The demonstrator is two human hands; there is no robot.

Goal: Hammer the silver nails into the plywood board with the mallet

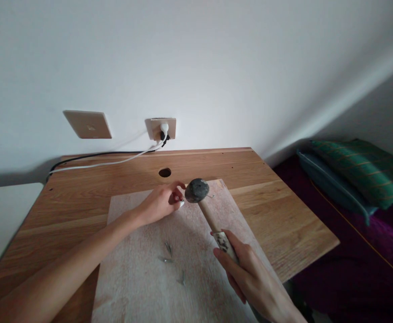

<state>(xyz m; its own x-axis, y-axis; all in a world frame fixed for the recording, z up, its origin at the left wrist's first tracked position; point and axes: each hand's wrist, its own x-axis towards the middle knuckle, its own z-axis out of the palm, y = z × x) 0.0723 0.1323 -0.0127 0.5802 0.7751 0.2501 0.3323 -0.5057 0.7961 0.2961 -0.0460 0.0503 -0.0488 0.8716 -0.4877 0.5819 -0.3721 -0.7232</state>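
My right hand point(246, 273) is wrapped round the wooden handle of a hammer point(209, 213). Its dark rounded head hangs just above the far part of a pale board point(142, 278) lying on the wooden desk point(277, 211). My left hand point(161, 202) reaches across the board with its fingertips pinched together right beside the hammer head, on something too small to make out, perhaps a nail. Several loose nails point(169, 255) lie on the board between my two arms.
A round cable hole point(164, 172) sits in the desk behind the board. White and black cables point(115, 159) run from a wall socket point(161, 128) along the desk's back edge. A second wall plate point(88, 124) is left of it. Green and blue cushions point(351, 172) lie at the right.
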